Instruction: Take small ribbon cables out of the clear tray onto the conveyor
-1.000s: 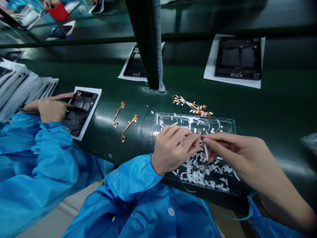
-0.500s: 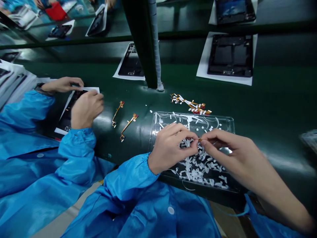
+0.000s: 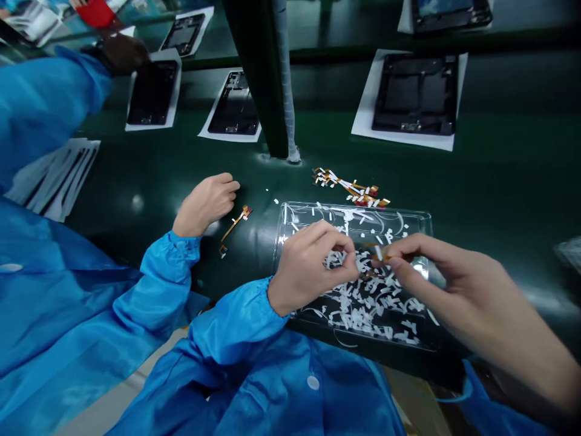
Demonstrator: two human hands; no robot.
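My right hand (image 3: 436, 266) pinches an orange flex cable (image 3: 379, 254) with white bits on it, between thumb and forefinger. Just left of it, my left hand (image 3: 315, 260) is closed in a pinch near the cable's other side; what sits between its fingertips is too small to make out. Both hands hover over a clear plastic tray (image 3: 426, 221) strewn with many white peeled strips (image 3: 358, 318). Behind the tray lies a pile of flex cables (image 3: 349, 188). A single flex cable (image 3: 233, 229) rests on the green surface to the left.
A co-worker's hand (image 3: 206, 204) is beside the single cable; their other hand (image 3: 122, 54) reaches a dark tablet housing (image 3: 152, 94). More housings (image 3: 415, 94) lie on white sheets at the back. A post (image 3: 267, 79) rises behind the tray. Stacked sheets (image 3: 57, 175) lie left.
My right hand has drawn rightward from my left, with the flex cable in its fingers. The co-worker's arm reached back with a housing; their nearer hand moved right, where one loose cable no longer shows.
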